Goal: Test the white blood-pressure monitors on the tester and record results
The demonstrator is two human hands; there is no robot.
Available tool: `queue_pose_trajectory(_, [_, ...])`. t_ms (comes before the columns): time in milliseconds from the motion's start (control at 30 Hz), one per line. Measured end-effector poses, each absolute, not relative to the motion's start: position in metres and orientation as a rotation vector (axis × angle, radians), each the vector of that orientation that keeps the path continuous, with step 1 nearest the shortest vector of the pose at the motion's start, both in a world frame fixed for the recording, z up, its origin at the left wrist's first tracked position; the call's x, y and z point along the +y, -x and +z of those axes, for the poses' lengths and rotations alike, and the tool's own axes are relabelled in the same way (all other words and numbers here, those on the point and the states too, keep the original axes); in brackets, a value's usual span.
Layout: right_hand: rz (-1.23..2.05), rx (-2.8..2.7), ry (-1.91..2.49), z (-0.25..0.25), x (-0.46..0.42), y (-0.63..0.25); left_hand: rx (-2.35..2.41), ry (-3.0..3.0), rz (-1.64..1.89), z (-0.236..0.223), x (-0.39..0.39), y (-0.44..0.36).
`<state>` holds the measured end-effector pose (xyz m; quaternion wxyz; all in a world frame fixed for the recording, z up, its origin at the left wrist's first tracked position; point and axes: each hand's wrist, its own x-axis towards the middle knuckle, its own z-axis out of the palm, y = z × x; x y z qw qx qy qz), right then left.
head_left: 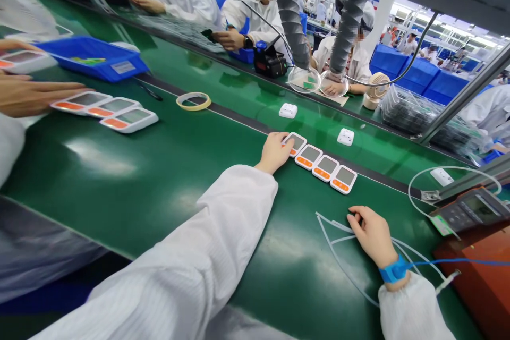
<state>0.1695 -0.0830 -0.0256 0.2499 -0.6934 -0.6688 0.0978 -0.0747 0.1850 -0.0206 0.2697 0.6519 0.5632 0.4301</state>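
A slanting row of several white screen devices [308, 156] with grey displays and orange button strips lies on the green bench. My left hand [274, 151] is closed around the left end device [295, 142] of this row, thumb at its front and fingers over its far side. Below the row's right end, my right hand [372, 234] hovers with fingers loosely curled and thumb apart, nothing between them. It wears a blue wrist strap [394, 270] with a blue cord. Thin clear tubing [334, 249] lies beneath and beside this hand.
On the left, a co-worker's hands [35, 93] are by three similar devices [129, 118] and a blue tray [91, 58]. A tape roll [193, 101] sits midway. White square pieces [288, 110] lie on the far strip. At right stands a tester [474, 210] on an orange-red box [478, 265].
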Motion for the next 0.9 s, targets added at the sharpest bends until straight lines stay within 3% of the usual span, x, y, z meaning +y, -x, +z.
queue_pose_trajectory(367, [0.237,-1.733,1.864,-0.029,-0.087,-0.167,1.371,-1.5,1.57,-0.028,0.192,0.069])
queue_pose_trajectory(900, [0.445,-1.581,1.913,-0.027,-0.094,-0.18,1.213,-1.159,1.581,-0.039,0.173,0.043])
